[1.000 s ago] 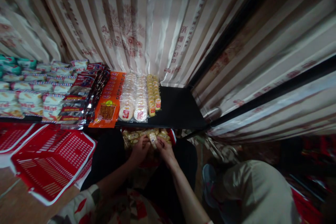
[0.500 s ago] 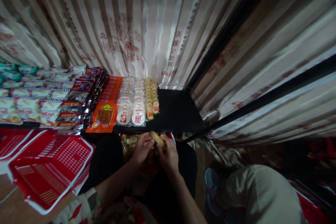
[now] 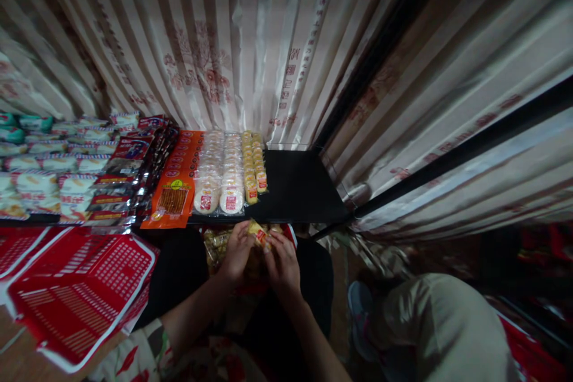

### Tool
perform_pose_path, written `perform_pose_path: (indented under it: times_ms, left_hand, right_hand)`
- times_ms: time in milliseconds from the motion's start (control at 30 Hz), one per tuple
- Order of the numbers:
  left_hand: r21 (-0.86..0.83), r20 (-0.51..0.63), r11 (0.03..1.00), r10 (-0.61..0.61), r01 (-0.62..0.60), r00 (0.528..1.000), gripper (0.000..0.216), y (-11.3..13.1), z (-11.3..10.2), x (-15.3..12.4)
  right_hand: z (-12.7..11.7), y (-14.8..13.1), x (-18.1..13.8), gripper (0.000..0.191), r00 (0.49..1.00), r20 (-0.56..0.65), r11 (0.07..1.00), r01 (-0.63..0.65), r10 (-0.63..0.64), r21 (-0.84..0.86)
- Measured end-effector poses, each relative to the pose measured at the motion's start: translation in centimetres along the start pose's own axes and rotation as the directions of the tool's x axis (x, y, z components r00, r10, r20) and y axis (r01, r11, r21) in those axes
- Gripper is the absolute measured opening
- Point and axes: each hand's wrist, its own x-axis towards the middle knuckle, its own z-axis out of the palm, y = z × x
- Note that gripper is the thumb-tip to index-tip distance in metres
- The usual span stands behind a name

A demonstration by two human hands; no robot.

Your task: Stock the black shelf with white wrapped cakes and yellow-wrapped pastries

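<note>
A small yellow snack packet (image 3: 256, 231) with a red label is held between my two hands, just in front of the shelf edge. My left hand (image 3: 237, 250) pinches its left end. On its right side, the fingers of my right hand (image 3: 283, 261) are closed on the packet. Below both hands lie more yellow wrapped packets (image 3: 217, 245), partly covered by the hands, in a container whose white rim shows at the right. Matching yellow packets (image 3: 254, 170) stand in two rows on the black shelf (image 3: 299, 182).
Left of those rows are round white crackers in clear wrap (image 3: 219, 173), orange snack bags (image 3: 172, 191), dark bags (image 3: 128, 161) and white bags (image 3: 40, 185). A red basket (image 3: 85, 292) sits at lower left. A person's knee (image 3: 447, 322) is at lower right. Curtains (image 3: 250, 42) hang behind.
The packet has turned in my hands, so its red label now faces up. My right hand's fingers have shifted on it. The whole view has moved slightly.
</note>
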Motion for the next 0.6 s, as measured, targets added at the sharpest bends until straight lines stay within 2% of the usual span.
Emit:
perform_pose_path:
  times_ms: [67,133,233,300,367,433,600]
  left_hand:
    - [-0.005,0.024,1.0,-0.013,0.013,1.0,0.04,0.0,-0.2,0.2]
    - [-0.018,0.034,1.0,-0.022,0.022,0.999,0.039,0.0,-0.4,0.5]
    - [-0.033,-0.008,0.999,0.008,-0.008,1.0,0.042,0.1,-0.4,0.7]
    - [-0.046,-0.048,0.999,0.025,-0.027,0.999,0.051,0.3,-0.2,0.7]
    - [-0.062,-0.07,0.997,0.03,-0.035,0.997,0.062,0.4,0.0,0.6]
    - [-0.042,-0.07,0.999,0.03,-0.033,0.997,0.065,0.2,0.1,0.4]
    - [0.171,-0.054,0.983,0.078,-0.068,0.995,0.038,-1.9,0.0,0.5]
  right_hand:
    - [0.0,0.4,0.4,0.024,0.989,0.006,0.982,-0.15,0.15,0.117]
    - [0.2,0.9,0.8,0.028,0.948,0.033,0.921,-0.315,0.316,0.229]
    - [0.5,1.1,1.3,0.039,0.854,0.117,0.767,-0.509,0.507,0.391]
    - [0.6,0.8,1.4,0.047,0.79,0.219,0.629,-0.595,0.572,0.501]
    - [0.7,0.4,1.3,0.055,0.737,0.313,0.498,-0.649,0.6,0.575]
    - [0.8,0.0,1.3,0.058,0.706,0.337,0.42,-0.665,0.623,0.618]
    - [0.7,-0.5,2.0,0.055,0.675,0.235,0.37,-0.623,0.699,0.689]
